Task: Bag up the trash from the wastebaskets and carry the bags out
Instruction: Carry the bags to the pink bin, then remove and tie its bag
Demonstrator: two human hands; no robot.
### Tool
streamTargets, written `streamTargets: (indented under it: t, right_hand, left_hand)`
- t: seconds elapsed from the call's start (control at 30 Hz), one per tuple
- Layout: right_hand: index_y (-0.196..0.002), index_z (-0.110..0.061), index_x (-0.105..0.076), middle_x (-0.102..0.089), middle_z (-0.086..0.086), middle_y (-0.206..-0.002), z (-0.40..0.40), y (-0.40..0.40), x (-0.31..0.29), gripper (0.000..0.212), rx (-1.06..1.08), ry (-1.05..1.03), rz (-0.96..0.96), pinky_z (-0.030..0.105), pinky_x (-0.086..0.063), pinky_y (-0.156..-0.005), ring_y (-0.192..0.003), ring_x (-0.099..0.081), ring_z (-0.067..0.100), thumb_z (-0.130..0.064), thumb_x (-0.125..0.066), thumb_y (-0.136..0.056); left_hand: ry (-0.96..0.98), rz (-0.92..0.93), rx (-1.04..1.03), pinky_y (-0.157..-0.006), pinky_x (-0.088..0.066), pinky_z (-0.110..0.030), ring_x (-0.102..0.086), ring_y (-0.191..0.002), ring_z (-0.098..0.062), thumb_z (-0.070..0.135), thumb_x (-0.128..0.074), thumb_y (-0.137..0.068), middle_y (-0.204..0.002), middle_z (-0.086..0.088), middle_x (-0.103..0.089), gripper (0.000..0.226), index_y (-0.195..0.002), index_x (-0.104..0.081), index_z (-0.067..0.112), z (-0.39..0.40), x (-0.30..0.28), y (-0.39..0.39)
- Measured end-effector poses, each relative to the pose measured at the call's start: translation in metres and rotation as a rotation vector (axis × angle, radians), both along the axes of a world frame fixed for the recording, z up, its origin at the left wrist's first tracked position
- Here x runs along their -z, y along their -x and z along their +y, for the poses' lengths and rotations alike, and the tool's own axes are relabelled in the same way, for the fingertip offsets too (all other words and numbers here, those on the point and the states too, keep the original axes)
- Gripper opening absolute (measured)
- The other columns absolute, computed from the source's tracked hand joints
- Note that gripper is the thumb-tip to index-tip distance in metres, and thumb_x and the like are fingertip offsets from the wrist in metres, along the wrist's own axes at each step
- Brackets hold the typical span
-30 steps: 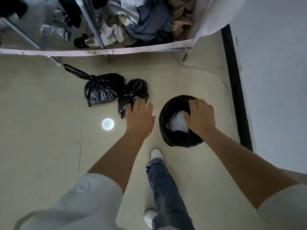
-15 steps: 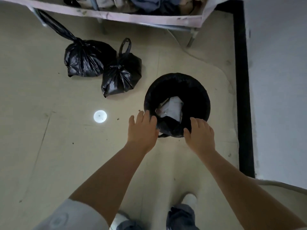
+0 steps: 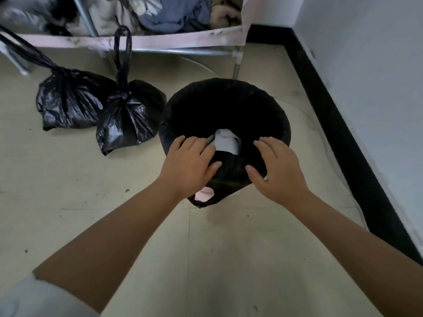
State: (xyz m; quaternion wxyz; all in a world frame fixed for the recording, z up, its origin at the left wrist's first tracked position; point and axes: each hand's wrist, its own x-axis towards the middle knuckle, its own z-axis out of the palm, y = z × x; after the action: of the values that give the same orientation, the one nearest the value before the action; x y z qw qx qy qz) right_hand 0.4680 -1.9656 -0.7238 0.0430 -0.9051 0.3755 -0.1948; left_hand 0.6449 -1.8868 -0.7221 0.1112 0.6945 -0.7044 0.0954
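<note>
A round wastebasket lined with a black bag (image 3: 229,92) stands on the floor in front of me. White crumpled trash (image 3: 226,143) lies inside it. My left hand (image 3: 190,165) is at the near rim, fingers curled over the liner's edge and thumb pressed on the outside. My right hand (image 3: 279,168) is beside it on the same rim, fingers spread and thumb touching the liner. One liner handle loop hangs down the front and shows the pink basket wall (image 3: 203,194). Two tied black trash bags (image 3: 68,99) (image 3: 130,120) sit on the floor to the left.
A metal rack with a pink fabric edge (image 3: 160,40) holds piled clothes just behind the basket. The white wall with its black baseboard (image 3: 343,124) runs close along the right. Beige floor spreads out at the left and near me.
I have come closer and lower over the basket. Both hands moved from just short of the rim onto its near edge, and the left now has the liner.
</note>
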Motion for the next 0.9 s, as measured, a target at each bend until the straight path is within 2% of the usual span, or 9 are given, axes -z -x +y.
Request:
streamTargets:
  t: [0.17,0.3,0.4,0.53,0.63,0.7,0.77,0.83,0.9]
  right_hand:
    - [-0.079,0.004,-0.068,-0.068,0.019,-0.075,-0.001,0.014,-0.003,0.029,-0.156,0.030,-0.005,0.038,-0.051,-0.065,-0.068,-0.065,0.033,-0.023,-0.062,-0.072]
    - [-0.072,0.004,-0.070,-0.067,0.019,-0.070,-0.011,0.016,-0.015,0.006,-0.307,-0.017,0.028,0.039,-0.053,-0.059,-0.060,-0.064,0.033,0.000,-0.067,-0.070]
    - [-0.080,0.005,-0.066,-0.065,0.019,-0.077,-0.022,0.011,-0.017,0.011,-0.269,-0.056,0.025,0.035,-0.046,-0.067,-0.070,-0.061,0.032,-0.002,-0.057,-0.083]
    - [-0.088,-0.004,-0.053,-0.049,-0.003,-0.064,-0.036,-0.008,-0.020,0.014,-0.075,-0.244,-0.198,0.012,-0.037,-0.055,-0.056,-0.044,0.010,-0.011,-0.043,-0.093]
    - [-0.089,-0.005,-0.056,-0.045,-0.007,-0.065,-0.054,-0.025,-0.026,0.012,0.033,-0.381,-0.272,-0.002,-0.035,-0.054,-0.058,-0.040,0.003,-0.012,-0.046,-0.092]
    - [-0.086,-0.009,-0.059,-0.048,-0.009,-0.066,-0.062,-0.031,-0.025,0.010,0.061,-0.462,-0.309,0.002,-0.036,-0.052,-0.064,-0.044,0.006,-0.012,-0.050,-0.090]
    - [-0.082,-0.013,-0.059,-0.050,-0.011,-0.065,-0.067,-0.033,-0.022,0.008,0.088,-0.569,-0.373,0.009,-0.034,-0.055,-0.068,-0.048,0.009,-0.011,-0.053,-0.088]
    - [-0.085,-0.013,-0.060,-0.052,-0.009,-0.065,-0.070,-0.031,-0.020,0.005,0.087,-0.632,-0.415,0.013,-0.035,-0.055,-0.066,-0.050,0.009,-0.011,-0.055,-0.087]
    - [-0.096,-0.015,-0.057,-0.056,-0.006,-0.069,-0.070,-0.026,-0.022,0.010,0.020,-0.634,-0.396,0.012,-0.036,-0.058,-0.067,-0.051,0.006,-0.016,-0.059,-0.085]
  left_hand:
    - [0.018,0.081,0.161,-0.063,-0.057,-0.038,-0.067,-0.067,-0.030,0.021,-0.064,-0.075,-0.073,-0.013,-0.070,0.021,-0.076,-0.071,0.001,0.010,0.001,-0.002]
    - [0.013,0.218,0.082,-0.065,-0.054,-0.045,-0.062,-0.074,-0.037,0.008,-0.064,-0.078,-0.078,-0.018,-0.068,0.012,-0.078,-0.072,-0.002,0.010,-0.011,-0.002]
    - [0.144,0.175,-0.011,-0.056,-0.052,-0.040,-0.060,-0.065,-0.036,0.007,-0.064,-0.076,-0.070,-0.019,-0.064,0.011,-0.075,-0.071,-0.002,0.005,-0.012,0.004]
    - [0.230,0.433,-0.388,-0.062,-0.034,-0.029,-0.057,-0.080,-0.027,0.019,-0.044,-0.094,-0.084,-0.009,-0.060,0.021,-0.100,-0.060,0.007,-0.013,-0.022,0.007]
    - [0.108,0.609,-0.356,-0.075,-0.040,-0.026,-0.060,-0.095,-0.022,0.033,-0.047,-0.092,-0.101,-0.004,-0.063,0.038,-0.125,-0.047,0.014,-0.019,-0.025,0.013]
    - [-0.098,0.540,-0.285,-0.088,-0.042,-0.029,-0.056,-0.111,-0.020,0.054,-0.054,-0.081,-0.119,-0.001,-0.060,0.066,-0.134,-0.036,0.019,-0.018,-0.020,0.024]
    - [-0.214,0.326,-0.282,-0.093,-0.040,-0.033,-0.052,-0.114,-0.020,0.068,-0.054,-0.070,-0.119,0.001,-0.058,0.076,-0.128,-0.042,0.020,-0.019,-0.011,0.031]
    - [-0.245,0.158,-0.253,-0.090,-0.037,-0.034,-0.050,-0.111,-0.021,0.069,-0.050,-0.073,-0.112,0.000,-0.057,0.065,-0.114,-0.053,0.019,-0.024,-0.006,0.035]
    - [-0.278,0.151,-0.178,-0.078,-0.035,-0.032,-0.052,-0.104,-0.023,0.058,-0.047,-0.083,-0.105,-0.004,-0.059,0.048,-0.103,-0.058,0.016,-0.030,-0.006,0.039]
